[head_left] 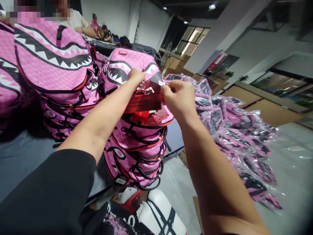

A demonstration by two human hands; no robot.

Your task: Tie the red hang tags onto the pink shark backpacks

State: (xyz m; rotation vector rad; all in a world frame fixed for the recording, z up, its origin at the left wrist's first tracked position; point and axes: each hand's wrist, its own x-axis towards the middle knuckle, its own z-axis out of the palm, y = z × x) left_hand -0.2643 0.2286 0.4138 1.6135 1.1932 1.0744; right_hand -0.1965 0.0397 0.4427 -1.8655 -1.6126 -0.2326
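Observation:
Both of my hands are over a stack of pink backpacks (139, 137) with a black-and-white shark-mouth print. My left hand (137, 77) is pinched on thin red strings that hang above a bundle of red tags (144, 101). The tags lie on the top backpack, partly overlapping one another. At the right end of the dark red tags, my right hand (178, 94) has its fingers closed at a tag's edge; its fingertips are partly hidden. A clear red piece lies just below the tags.
More pink backpacks (55, 62) are stacked at the left on a dark table (14, 163). Plastic-wrapped backpacks (234, 137) are piled at the right. A white chair (160, 212) stands below. Several people are at the back left.

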